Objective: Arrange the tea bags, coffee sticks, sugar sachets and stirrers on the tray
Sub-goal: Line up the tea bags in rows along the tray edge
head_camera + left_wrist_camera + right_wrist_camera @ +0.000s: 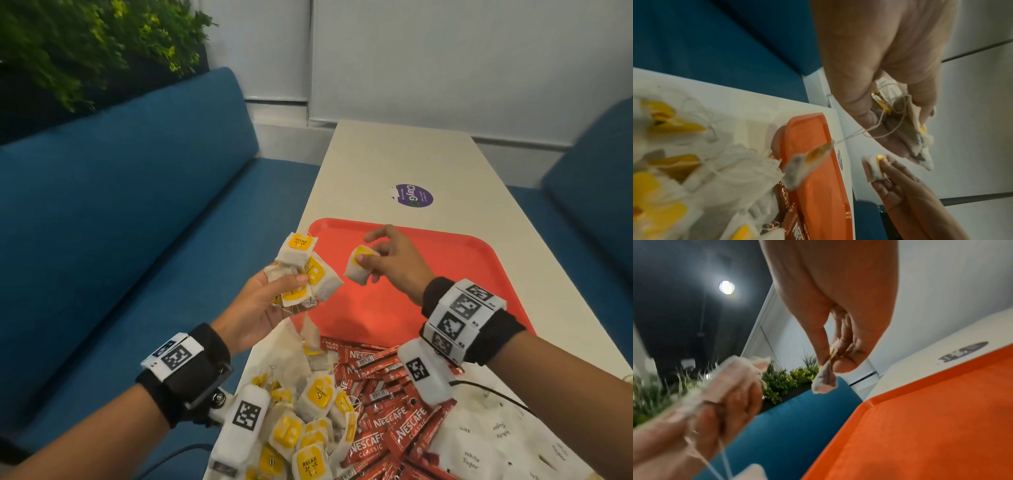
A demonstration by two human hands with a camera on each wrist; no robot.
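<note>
My left hand [274, 294] grips a bunch of tea bags [308, 270] with yellow tags, held above the table's left edge; one tea bag [807, 164] dangles from it by its string. My right hand [387, 260] pinches a single tea bag [358, 269] between thumb and fingers over the near left part of the bare orange tray [445, 260]. In the right wrist view that pinched tea bag [825, 381] hangs below the fingertips. A pile of loose tea bags [308, 428] lies near me, with red coffee sticks [387, 411] and white sugar sachets [486, 448] to its right.
The long white table [411, 157] runs away from me with a purple sticker [412, 196] beyond the tray. Blue sofas [137, 212] flank it on both sides, and plants [85, 44] stand behind the left one.
</note>
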